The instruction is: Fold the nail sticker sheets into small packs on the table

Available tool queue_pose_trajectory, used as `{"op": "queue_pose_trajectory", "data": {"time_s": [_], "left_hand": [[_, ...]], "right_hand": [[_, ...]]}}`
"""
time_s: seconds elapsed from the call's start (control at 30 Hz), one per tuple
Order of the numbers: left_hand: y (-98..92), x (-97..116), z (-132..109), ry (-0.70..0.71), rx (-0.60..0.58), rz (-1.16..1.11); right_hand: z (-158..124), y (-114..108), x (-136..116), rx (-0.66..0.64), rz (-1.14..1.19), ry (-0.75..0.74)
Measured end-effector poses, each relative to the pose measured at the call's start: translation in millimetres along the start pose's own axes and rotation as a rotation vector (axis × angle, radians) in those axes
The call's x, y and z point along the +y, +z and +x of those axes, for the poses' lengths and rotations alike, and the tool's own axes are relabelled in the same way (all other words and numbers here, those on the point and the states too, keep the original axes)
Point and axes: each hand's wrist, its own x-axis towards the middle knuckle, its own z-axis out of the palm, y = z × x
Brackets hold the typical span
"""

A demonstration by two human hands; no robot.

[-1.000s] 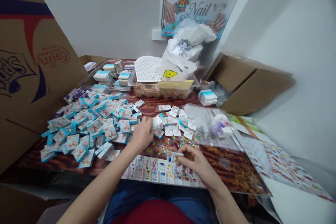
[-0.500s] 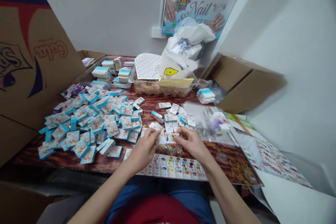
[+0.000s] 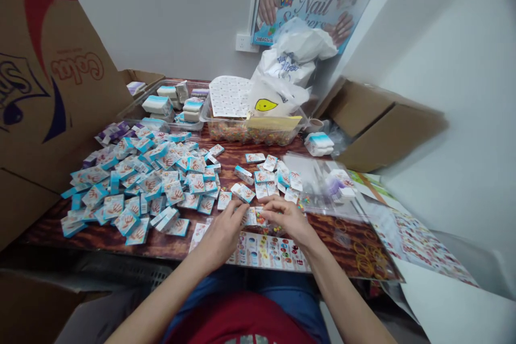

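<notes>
Just beyond the sticker sheet [image 3: 264, 251], the left hand [image 3: 226, 228] pinches a small printed pack [image 3: 250, 217], the right hand's [image 3: 288, 220] hold unclear from where I stand, in apparent two-handed work calling for steady fingertips.

Small workshop: a pile of little boxes [image 3: 174, 192], big cardboard cartons [image 3: 36, 118].

Held card [image 3: 251, 217]: mostly white | Small boxes [image 3: 174, 192]: white, bright-blue edges, reddish hand print | Sheet [image 3: 278, 254]: white, rows of multicoloured motifs | Tabletop [image 3: 322, 236]: dark red-brown, streaked with black | Rubber bands [image 3: 365, 266]: yellow | Shirt [image 3: 245, 316]: deep red | Trousers [image 3: 298, 306]: blue
</notes>
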Motion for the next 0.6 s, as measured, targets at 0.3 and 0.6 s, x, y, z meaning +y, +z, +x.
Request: {"op": "queue_pose_trajectory", "data": {"time_s": [0.3, 0.6], "left_hand": [[10.0, 13.9, 7.6, -0.042, 0.0, -0.076], [25.3, 27.3, 7.5, -0.4, 0.259, -0.349]], "right_hand": [[-7.4, 17.2, -3.1, 0.139, -0.167, -0.097], [-27.2, 40.4, 16.2, 0.366, 0.108, 0.018]]}}
